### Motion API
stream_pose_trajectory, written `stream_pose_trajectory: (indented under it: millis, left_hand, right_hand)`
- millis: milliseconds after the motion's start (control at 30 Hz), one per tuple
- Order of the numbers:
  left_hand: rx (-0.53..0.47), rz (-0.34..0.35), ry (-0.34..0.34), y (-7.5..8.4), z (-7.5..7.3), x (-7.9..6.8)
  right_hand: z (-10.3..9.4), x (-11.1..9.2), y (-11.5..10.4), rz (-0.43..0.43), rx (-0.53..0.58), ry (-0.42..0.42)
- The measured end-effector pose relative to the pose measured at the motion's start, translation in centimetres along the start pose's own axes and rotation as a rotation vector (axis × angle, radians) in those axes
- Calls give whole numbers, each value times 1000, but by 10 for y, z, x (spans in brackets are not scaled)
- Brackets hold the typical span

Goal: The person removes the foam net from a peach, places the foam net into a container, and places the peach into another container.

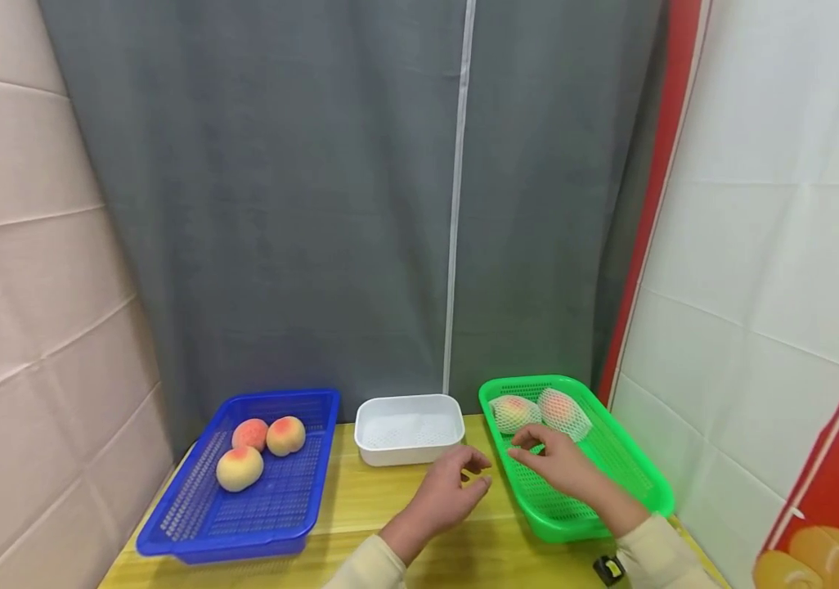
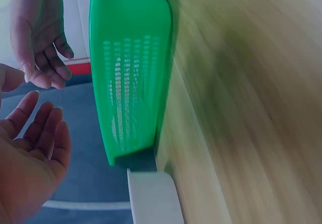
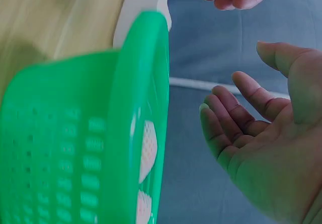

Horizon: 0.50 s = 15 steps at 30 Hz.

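Note:
My left hand [image 1: 449, 489] hovers over the table in front of the white basket, its fingers loosely bent around nothing. Over the near left rim of the green basket [image 1: 548, 528] is my right hand [image 1: 555, 462], fingers relaxed and also holding nothing. The two hands face each other with a gap between them. At the far end of the green basket lie two peaches in white foam nets, one at the left [image 1: 513, 414] and one at the right [image 1: 563, 413]. In the right wrist view, netted fruit [image 3: 148, 151] shows past the green rim.
A blue basket [image 1: 261, 511] on the left holds three bare peaches [image 1: 240, 468]. The small white basket [image 1: 408, 452] stands between the two larger ones on the wooden table [image 1: 346, 523]. A grey curtain [image 1: 316, 204] hangs behind. A small black object [image 1: 608, 569] is beside the right sleeve.

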<state>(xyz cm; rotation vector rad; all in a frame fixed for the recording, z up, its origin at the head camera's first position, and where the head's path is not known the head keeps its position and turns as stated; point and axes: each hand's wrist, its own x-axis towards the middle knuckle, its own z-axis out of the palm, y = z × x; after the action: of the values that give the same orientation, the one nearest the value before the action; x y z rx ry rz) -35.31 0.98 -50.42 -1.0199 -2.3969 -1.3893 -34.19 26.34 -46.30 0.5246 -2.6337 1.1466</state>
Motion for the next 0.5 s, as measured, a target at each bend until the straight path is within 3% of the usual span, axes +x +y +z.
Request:
stream_pose_trajectory:
  millis: [300, 500]
  left_hand:
    - [20, 43, -36, 13, 21, 17]
    - [138, 174, -50, 12, 36, 24]
  right_hand:
    - [-19, -3, 5, 44, 1, 12]
    - [-23, -5, 5, 44, -16, 16]
